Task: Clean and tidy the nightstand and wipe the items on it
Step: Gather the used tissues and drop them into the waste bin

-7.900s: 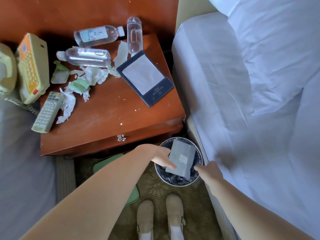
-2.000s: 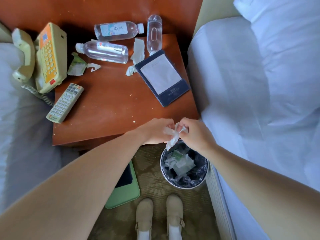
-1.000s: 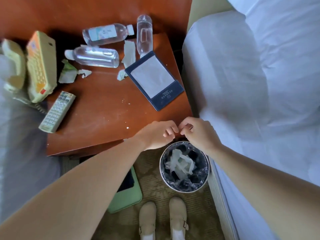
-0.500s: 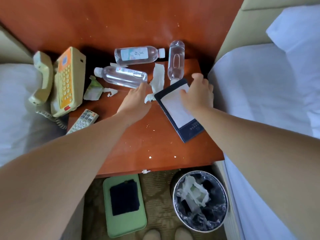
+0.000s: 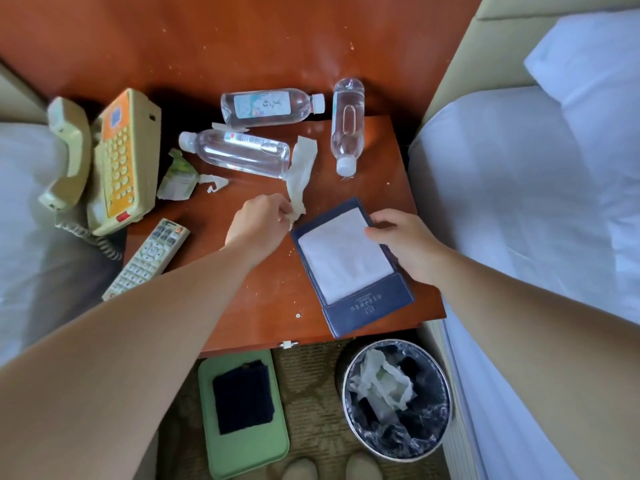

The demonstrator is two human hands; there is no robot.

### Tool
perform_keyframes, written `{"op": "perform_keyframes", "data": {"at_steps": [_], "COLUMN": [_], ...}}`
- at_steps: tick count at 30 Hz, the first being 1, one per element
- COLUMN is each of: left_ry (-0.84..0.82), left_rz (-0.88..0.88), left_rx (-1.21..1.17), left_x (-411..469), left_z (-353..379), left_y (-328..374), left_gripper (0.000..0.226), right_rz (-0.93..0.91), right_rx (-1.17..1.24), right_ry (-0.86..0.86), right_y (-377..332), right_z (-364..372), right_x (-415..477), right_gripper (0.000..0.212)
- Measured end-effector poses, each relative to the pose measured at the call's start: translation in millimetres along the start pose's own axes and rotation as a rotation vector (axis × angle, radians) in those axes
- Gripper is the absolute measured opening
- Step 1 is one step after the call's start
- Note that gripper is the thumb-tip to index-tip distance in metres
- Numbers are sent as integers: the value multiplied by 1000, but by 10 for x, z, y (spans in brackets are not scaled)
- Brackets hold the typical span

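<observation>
Nearer now, notepad [image 5: 343, 261] in right hand [image 5: 405, 244]; left hand [image 5: 258, 223] pinches tissue [image 5: 300, 168].

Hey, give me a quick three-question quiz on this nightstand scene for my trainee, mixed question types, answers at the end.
1. True or false: the bin already holds crumpled paper.
2. The left hand pinches: A remote, B tissue strip, C bottle cap?
3. Name what the right hand holds.
Key: 1 true; 2 B; 3 the folder.
</observation>
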State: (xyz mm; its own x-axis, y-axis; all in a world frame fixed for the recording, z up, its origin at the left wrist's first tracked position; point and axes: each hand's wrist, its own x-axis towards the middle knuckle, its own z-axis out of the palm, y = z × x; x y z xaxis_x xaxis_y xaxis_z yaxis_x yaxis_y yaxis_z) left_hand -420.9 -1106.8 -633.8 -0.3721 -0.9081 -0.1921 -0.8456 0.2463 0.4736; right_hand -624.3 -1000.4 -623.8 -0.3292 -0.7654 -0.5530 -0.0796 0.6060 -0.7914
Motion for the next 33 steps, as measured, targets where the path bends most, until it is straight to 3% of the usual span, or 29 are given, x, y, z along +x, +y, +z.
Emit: {"op": "perform_keyframes", "data": {"at_steps": [3, 5, 10, 12, 15, 18, 20, 23, 25, 28, 33], "left_ry": [61, 29, -86, -161, -267, -300, -225, -100, 3, 87, -143], "left_rz": [-14, -12, -138, -173, -160, -64, -35, -60, -87, -150, -275], "left_rx": [-95, -228, -624, -791, -953, -876, -785, -715, -515, -141, 79], "left_x": [0, -8, -75, -103, -135, -154, -149, -75, 4, 128, 267], "left_z": [-117, -199, -352, -378, -397, -404, -422, -442, -441, -466, -557], "left_y": [-32, -17, 126, 161, 209, 270, 289, 204, 19, -314, -568], "left_gripper": [18, 12, 19, 23, 23, 18, 15, 16, 28, 39, 58], "right_rz": [0, -37, -164, -208, -165, -137, -168, -224, -222, -194, -171], "right_rx": [-77, -173, -413, -332, -91, 136, 208, 153, 65, -36, -111], "right_ry": [-60, 5, 110, 113, -29, -147, -126, -12, 59, 102, 82], "right_y": [90, 105, -111, -239, -417, -527, -567, -577, -551, -520, -452], "right_z": [25, 74, 213, 254, 336, 458, 538, 605, 613, 636, 698], "right_x": [-76, -75, -131, -157, -157, -130, -103, 9, 134, 287, 436], "right_gripper": [13, 14, 43, 55, 59, 45, 33, 14, 6, 20, 44]}}
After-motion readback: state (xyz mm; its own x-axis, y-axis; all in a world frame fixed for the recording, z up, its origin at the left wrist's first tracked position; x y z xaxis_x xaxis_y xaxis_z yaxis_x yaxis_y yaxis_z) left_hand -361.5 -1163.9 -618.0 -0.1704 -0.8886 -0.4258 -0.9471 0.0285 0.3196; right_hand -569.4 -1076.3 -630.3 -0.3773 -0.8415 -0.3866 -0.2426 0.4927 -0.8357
